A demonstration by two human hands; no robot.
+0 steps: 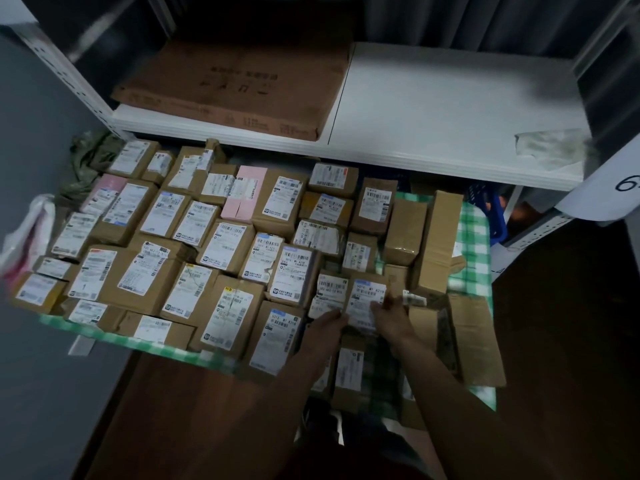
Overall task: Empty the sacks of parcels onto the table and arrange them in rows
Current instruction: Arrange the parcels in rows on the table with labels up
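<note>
Several brown cardboard parcels (221,244) with white labels lie in rows on a table covered by a green checked cloth (472,233). My left hand (327,329) and my right hand (389,315) grip the near edge of one small labelled parcel (363,301) at the table's near right, one hand on each side. Two pink parcels (244,192) lie among the brown ones. A green sack (86,157) is crumpled at the far left corner.
A white shelf (433,112) overhangs the table's far side and carries a large flat brown carton (235,88). Unlabelled boxes (436,247) stand at the right edge. A white plastic bag (26,233) hangs at the left. A blue crate (491,209) sits under the shelf.
</note>
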